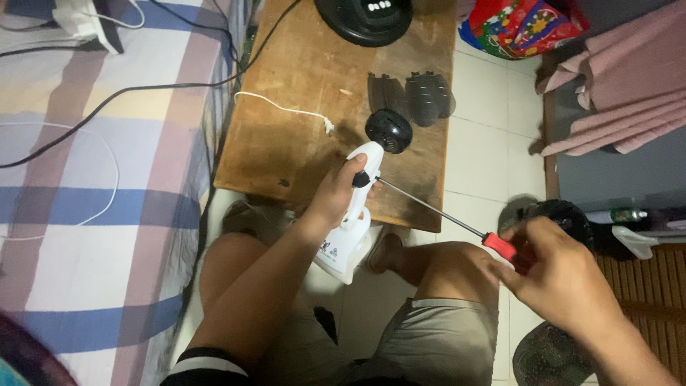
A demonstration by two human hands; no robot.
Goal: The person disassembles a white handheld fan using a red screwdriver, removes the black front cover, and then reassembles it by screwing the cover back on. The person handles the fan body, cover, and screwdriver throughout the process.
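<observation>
We are gripping the white fan stand (350, 229) with our left hand (336, 196), fingers closed around its neck at the counter (300, 93) edge. Our right hand (564, 275) is pinching the screwdriver (443, 216) handle. The plastic housing is probably light, rigid, slippery.

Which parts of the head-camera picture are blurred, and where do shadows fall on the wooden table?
Head view: the right hand on the red-handled screwdriver is softly blurred; the left hand gripping the white fan body is sharper. The black fan blades cast dark shadows on the wooden table. Lighting is dim and warm.
</observation>
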